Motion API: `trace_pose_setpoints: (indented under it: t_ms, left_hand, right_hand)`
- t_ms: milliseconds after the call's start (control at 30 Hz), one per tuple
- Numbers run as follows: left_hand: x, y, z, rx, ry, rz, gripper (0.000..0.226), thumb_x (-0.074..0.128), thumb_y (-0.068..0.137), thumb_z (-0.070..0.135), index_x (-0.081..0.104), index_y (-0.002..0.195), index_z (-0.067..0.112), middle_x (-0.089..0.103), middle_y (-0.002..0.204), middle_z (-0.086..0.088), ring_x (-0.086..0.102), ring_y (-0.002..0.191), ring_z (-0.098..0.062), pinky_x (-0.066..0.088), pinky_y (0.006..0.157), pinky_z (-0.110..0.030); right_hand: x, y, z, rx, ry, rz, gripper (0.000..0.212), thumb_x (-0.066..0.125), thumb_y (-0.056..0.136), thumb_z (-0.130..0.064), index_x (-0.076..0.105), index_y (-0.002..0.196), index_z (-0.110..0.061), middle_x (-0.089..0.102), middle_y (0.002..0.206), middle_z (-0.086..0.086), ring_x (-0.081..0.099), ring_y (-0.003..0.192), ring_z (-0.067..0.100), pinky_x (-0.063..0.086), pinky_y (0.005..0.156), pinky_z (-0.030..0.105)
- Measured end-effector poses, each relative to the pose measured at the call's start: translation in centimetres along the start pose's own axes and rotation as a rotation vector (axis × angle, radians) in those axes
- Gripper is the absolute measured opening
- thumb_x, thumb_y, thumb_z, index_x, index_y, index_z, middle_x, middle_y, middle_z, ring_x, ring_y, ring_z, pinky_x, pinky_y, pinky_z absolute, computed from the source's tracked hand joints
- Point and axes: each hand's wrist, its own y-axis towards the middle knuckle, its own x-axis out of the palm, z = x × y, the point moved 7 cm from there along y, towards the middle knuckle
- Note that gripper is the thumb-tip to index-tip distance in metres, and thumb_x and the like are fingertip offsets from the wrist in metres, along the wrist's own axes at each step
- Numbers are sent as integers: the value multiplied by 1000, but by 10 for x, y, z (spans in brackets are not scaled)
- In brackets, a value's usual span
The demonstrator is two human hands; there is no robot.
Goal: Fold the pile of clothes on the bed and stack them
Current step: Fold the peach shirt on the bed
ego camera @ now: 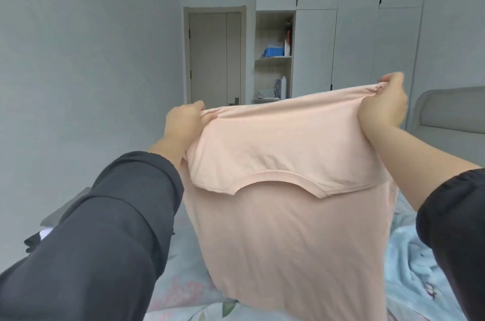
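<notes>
A pale pink shirt [288, 229] hangs in the air in front of me, above the bed [183, 292]. Its top part is folded over toward me, so the neckline shows as a curved edge across the middle. My left hand [183, 121] grips the upper left corner of the fold. My right hand [383, 100] grips the upper right corner, held a little higher. The cloth is stretched between both hands and its lower end reaches down near the floral sheet.
A light blue blanket [409, 268] lies crumpled on the bed at the right. Dark and white clothes [39, 236] sit at the left edge. A grey headboard [451, 111] stands at the right. A door [215, 58], shelves and white wardrobes line the far wall.
</notes>
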Motion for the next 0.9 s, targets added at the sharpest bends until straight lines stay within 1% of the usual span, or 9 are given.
trace_pose_setpoints:
  t_ms: [67, 133, 233, 367, 467, 567, 733, 800, 900]
  left_hand:
    - [18, 0, -8, 63, 63, -101, 32, 51, 94, 46, 51, 84, 15, 56, 76, -2, 48, 73, -25, 31, 60, -32]
    - [44, -2, -14, 116, 100, -218, 20, 51, 96, 29, 57, 97, 9, 62, 93, -8, 54, 83, -29, 38, 66, -35]
    - [93, -9, -22, 158, 161, -378, 19, 46, 92, 4, 58, 107, 4, 55, 105, -15, 55, 93, -35, 45, 76, -42]
    - [164, -22, -36, 72, 357, -449, 19, 47, 86, -5, 59, 99, 1, 51, 98, -14, 57, 85, -34, 37, 61, -34]
    - [222, -29, -52, -33, 441, -481, 14, 48, 90, 0, 62, 91, 2, 53, 76, -7, 53, 72, -28, 36, 60, -31]
    - [277, -29, -65, -157, 340, -470, 15, 47, 93, 3, 62, 95, 2, 63, 95, -15, 60, 88, -34, 40, 65, -34]
    - [341, -45, -81, -485, 28, -377, 25, 39, 90, -3, 57, 108, 1, 61, 110, -19, 57, 103, -38, 45, 78, -41]
    - [362, -65, -83, -550, -62, -365, 25, 37, 90, -3, 53, 109, 3, 60, 105, -16, 56, 99, -34, 42, 75, -38]
    - [382, -97, -85, -594, -182, -372, 18, 36, 90, -2, 49, 101, 6, 49, 80, -5, 50, 85, -28, 37, 68, -34]
  right_hand:
    - [20, 2, 15, -16, -131, -108, 44, 33, 78, 3, 48, 115, -15, 59, 107, 8, 53, 94, 31, 35, 71, 32]
    - [47, -3, 34, -20, -246, -232, 37, 39, 86, 0, 49, 120, -11, 58, 118, 14, 53, 107, 35, 38, 78, 35]
    - [88, -15, 74, -12, -345, -350, 28, 42, 91, -5, 52, 117, -7, 59, 117, 19, 53, 108, 38, 40, 81, 37]
    - [137, -27, 134, -92, -510, -343, 21, 44, 93, -6, 62, 103, -5, 61, 107, 23, 47, 108, 39, 36, 89, 41]
    - [171, -30, 184, -32, -555, -316, 22, 46, 95, -13, 66, 102, -5, 50, 117, 22, 49, 107, 38, 37, 82, 38]
    - [207, -28, 226, 61, -542, -311, 24, 43, 94, -10, 66, 99, -5, 58, 113, 22, 57, 101, 38, 38, 75, 34]
    - [242, -46, 282, 108, -418, -293, 26, 37, 96, -12, 55, 111, -1, 60, 112, 22, 55, 104, 34, 31, 71, 31]
    - [247, -59, 306, 129, -404, -354, 26, 37, 95, -9, 52, 112, 2, 59, 114, 23, 54, 105, 34, 35, 76, 33]
    - [242, -76, 333, 184, -401, -424, 26, 38, 95, -9, 51, 115, 3, 56, 117, 25, 53, 107, 35, 40, 81, 34]
